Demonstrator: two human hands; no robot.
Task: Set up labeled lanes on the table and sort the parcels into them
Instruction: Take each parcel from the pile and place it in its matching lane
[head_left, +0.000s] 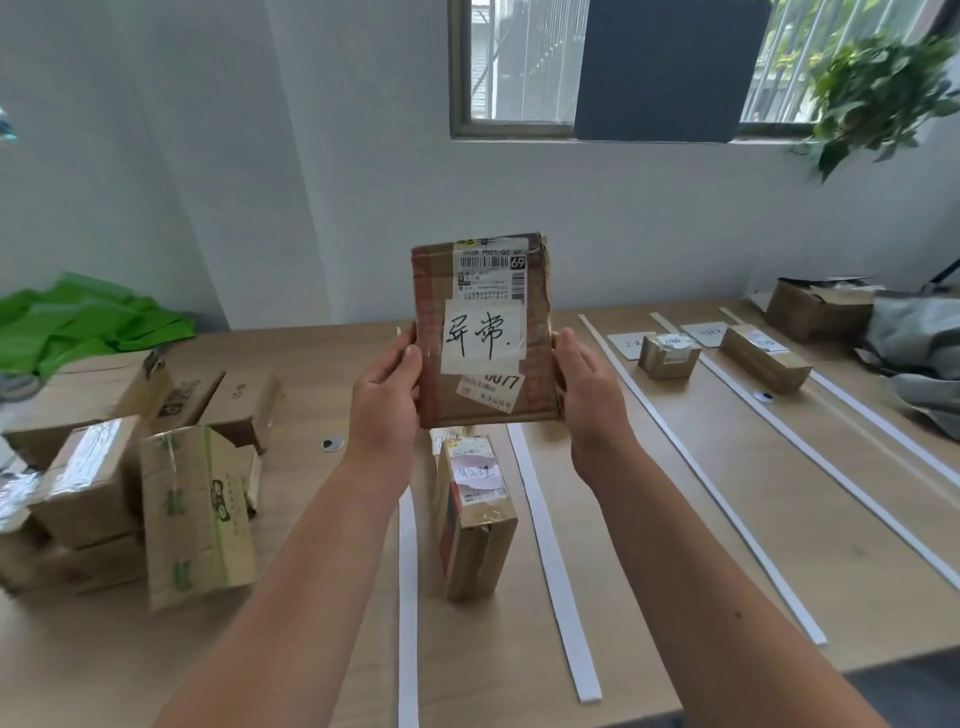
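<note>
The parcel (483, 332) is held in the air above the middle of the desk (675, 519), clear of its surface. Its long axis is vertical. Its broad face points toward the camera, with the printed shipping label at the top end and a white handwritten note across the centre.

The left hand (387, 387) grips the lower left edge of the parcel, thumb on the front face. The right hand (587, 395) grips the lower right edge, thumb on the front corner. Both hands are closed around the parcel.

White strips (553, 561) run from the near edge of the desk toward the far edge and divide it into lanes. A second parcel (475, 519) sits in the lane directly below the held one, with a pink note on its upper face.

Toward the far right corner, a small box (667, 356) and a long box (763, 358) occupy separate lanes, each beside a white label card (628, 343). A pile of boxes (130, 467) stands at the left edge.
</note>
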